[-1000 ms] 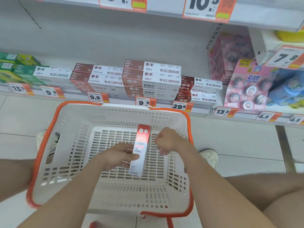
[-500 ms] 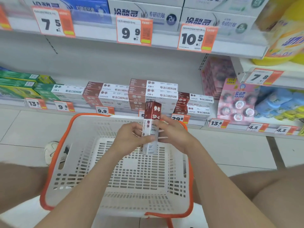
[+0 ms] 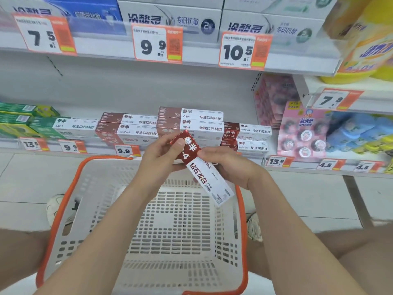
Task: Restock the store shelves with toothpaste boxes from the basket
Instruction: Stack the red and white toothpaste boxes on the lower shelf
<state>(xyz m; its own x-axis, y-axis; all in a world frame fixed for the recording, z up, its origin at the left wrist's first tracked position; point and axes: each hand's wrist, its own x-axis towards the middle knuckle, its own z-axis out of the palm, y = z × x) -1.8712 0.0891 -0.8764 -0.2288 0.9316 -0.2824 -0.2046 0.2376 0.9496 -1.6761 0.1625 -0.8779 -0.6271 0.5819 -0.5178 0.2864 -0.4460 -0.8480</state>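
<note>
Gripping one toothpaste box, left hand, right hand, over basket on tiled floor; stocked shelf behind

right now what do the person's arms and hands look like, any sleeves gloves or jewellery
Both are bare. The left hand and right hand have no gloves and no rings that show. The left forearm and right forearm carry no sleeve, watch or bracelet up to the frame's edge. The left thumbnail is short and unpainted.
</note>
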